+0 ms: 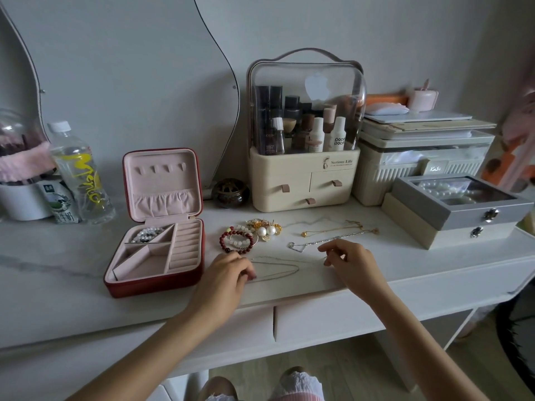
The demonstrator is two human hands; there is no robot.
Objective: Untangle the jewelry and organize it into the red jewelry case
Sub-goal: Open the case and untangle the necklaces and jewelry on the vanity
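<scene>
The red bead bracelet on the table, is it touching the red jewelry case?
Apart. The head view shows a strip of bare white tabletop between the red bead bracelet and the right wall of the red jewelry case.

Square red jewelry case [150, 287]: matt leather-look shell w/ soft pink velvety lining. White bench [333, 273]: smooth, faintly marbled, slight sheen. Thin silver metal chain [278, 269], fine & shiny. Dark-red bead bracelet [228, 241], glossy. Cream plastic cosmetics organiser [304, 180] w/ clear glossy dome. Clear plastic water bottle [81, 175], shiny.
</scene>
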